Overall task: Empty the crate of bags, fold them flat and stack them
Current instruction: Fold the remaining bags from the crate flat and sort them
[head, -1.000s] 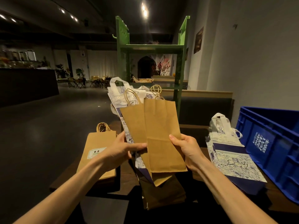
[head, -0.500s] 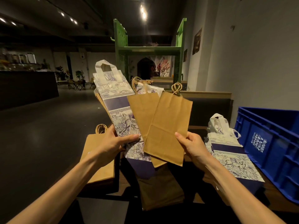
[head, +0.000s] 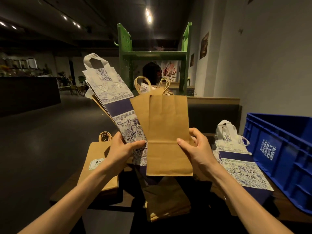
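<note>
Kraft bag upright, long axis vertical, pinched at right edge by right hand; left hand gripping fanned printed bag beside it.

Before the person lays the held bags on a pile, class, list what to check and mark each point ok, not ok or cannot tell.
1. Left hand grips the printed bag: ok.
2. Right hand pinches the front brown bag: ok.
3. Held bags folded flat: ok for the front ones; those behind, cannot tell.
4. Held bags squared together: not ok, they fan apart.
5. Brown pile and printed pile lie on the table, ready for sorting: ok.
6. Crate emptied: cannot tell, its inside is hidden.
</note>
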`<move>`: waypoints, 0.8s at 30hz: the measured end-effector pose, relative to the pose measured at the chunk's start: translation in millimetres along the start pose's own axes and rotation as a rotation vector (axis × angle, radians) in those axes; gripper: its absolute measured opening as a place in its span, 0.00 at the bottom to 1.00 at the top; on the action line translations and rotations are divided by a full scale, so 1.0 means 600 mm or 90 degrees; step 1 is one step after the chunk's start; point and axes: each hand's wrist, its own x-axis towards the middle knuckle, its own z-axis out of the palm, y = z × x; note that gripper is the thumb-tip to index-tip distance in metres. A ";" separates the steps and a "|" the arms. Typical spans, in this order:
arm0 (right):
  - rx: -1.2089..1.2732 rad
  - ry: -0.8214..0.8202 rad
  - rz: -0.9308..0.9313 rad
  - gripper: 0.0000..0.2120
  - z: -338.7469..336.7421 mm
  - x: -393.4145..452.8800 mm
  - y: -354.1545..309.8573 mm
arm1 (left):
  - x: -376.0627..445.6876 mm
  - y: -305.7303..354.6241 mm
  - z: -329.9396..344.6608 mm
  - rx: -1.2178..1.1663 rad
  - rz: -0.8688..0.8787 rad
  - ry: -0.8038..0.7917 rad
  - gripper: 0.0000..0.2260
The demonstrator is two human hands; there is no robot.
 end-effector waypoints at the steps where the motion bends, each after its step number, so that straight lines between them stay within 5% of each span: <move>1: -0.013 0.058 -0.049 0.11 0.001 -0.001 -0.006 | 0.003 -0.003 -0.004 0.011 0.000 0.014 0.19; 7: -0.261 0.285 -0.345 0.09 0.009 -0.008 -0.061 | 0.010 -0.002 -0.009 0.024 -0.003 0.037 0.27; 13: -0.632 0.032 -0.358 0.30 0.086 -0.038 -0.041 | -0.007 0.020 0.041 -0.034 0.022 -0.037 0.15; 18: -0.600 -0.130 -0.213 0.30 0.098 -0.043 -0.043 | -0.016 0.039 0.028 -0.109 -0.008 -0.076 0.12; 24: -0.445 -0.040 -0.214 0.20 0.101 -0.026 -0.051 | -0.031 0.054 0.020 -0.189 -0.073 -0.142 0.06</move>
